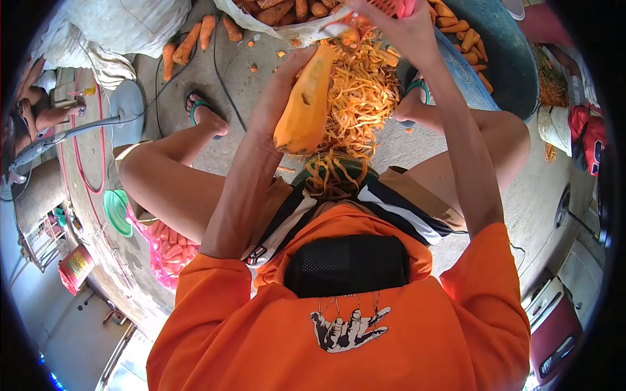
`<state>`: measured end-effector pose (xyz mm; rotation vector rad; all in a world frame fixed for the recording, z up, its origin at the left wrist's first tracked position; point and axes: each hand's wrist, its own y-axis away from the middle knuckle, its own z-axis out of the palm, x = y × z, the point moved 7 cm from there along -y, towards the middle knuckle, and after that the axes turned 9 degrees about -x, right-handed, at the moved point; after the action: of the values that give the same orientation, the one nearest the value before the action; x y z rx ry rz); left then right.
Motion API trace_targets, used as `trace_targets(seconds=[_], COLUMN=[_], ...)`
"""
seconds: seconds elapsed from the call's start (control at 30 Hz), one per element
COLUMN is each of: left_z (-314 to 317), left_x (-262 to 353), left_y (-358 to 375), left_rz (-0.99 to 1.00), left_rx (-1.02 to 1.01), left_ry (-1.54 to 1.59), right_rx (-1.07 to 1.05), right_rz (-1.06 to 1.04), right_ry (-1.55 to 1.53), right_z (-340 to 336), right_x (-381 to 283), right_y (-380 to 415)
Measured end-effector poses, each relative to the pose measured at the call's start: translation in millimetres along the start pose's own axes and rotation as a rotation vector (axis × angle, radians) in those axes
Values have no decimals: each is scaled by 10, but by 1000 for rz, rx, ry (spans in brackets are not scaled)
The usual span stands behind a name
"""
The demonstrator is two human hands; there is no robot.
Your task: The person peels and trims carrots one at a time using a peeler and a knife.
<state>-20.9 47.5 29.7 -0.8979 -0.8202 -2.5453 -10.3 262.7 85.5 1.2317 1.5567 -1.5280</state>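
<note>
My left hand (290,81) is wrapped around a large orange carrot (305,107), held tilted with its thick end toward me. The carrot has a dark mark on its side, and it hides most of my fingers. My right hand (412,36) is up at the top edge of the view, closed on a red plastic peeler (386,6), which is partly cut off by the frame. Below both hands lies a heap of orange peelings (362,98). Several strips hang over a dark green container (372,177) between my legs.
A white sack of carrots (261,27) stands ahead, with loose carrots (187,44) on the floor to its left. A large blue tub (515,58) with carrots is at the right. At the left are a pink net bag (171,251), green basket (117,212), fan (127,112) and another person (49,117).
</note>
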Motion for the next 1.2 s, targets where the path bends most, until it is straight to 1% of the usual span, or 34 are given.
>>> trace_targets(seconds=[0.03,0.07,0.1,0.17,0.2,0.23,0.3,0.4,0.47,0.53,0.6,0.63,0.67,0.7,0.73,0.8,0.83,0.87,0.9,0.97,1.0,1.03,1.07,1.1,1.13,1.17,1.2], left_z=[22,62,20,-78,-114,-129,-68,177,186,59,5,-40,-72,-37,2,-28,-12,15,5,-224,-347,-334,-295,-194,-98,-110,-137], left_x=[-9,-6,-13,-10,-3,2,18,41,5,-68,-103,-125,-141,-131,-133,-108,-130,-162,-220,-357,-478,-466,-310,-185,-33,1,91], left_y=[-8,-35,-75,-140,-143,-144,-129,-43,-13,-66,-95,-107,-116,-117,-108,-106,-101,-83,-94,-149,-209,-211,-227,-227,-188,-199,-229], left_rz=[-35,-69,-67,-5,-4,-20,-40,-63,-95,-99,-107,-119,-131,-131,-157,-169,-216,-265,-259,-146,-171,-166,-24,123,103,101,155], left_rx=[-87,-177,-174,-205,-202,-222,-247,-283,-230,-268,-312,-255,-200,-206,-194,-176,-252,-331,-330,0,49,52,65,72,115,109,136], left_ry=[152,298,296,319,317,377,435,357,442,431,422,422,421,420,448,481,548,614,617,-17,-237,-236,-644,-1047,-1189,-1188,-1200], right_rx=[-4,-78,-78,-151,-176,-177,-197,-241,-256,-271,-89,-86,-16,53,51,100,91,22,-47,-43,9,59,96,98,140,182,168], right_rz=[-64,-12,-14,-132,43,41,-59,-11,10,29,-87,-85,31,145,141,50,50,-110,-272,-262,-55,151,26,27,30,34,-28], right_ry=[147,140,136,177,251,249,18,90,104,117,89,94,-58,-210,-206,-147,-150,114,378,334,105,-123,-13,-9,29,66,200], right_z=[88,212,295,530,596,615,667,809,822,817,573,430,201,53,29,-6,20,86,183,198,110,48,-24,-77,-175,-262,-316], right_x=[-171,-282,-356,-579,-798,-728,-591,-642,-676,-595,-386,-281,-89,45,16,-69,-71,-219,-351,-413,-326,-215,-336,-316,-282,-263,-309], right_y=[24,36,54,122,128,138,208,288,285,265,173,117,71,70,64,25,15,11,36,73,80,84,51,59,84,105,101])
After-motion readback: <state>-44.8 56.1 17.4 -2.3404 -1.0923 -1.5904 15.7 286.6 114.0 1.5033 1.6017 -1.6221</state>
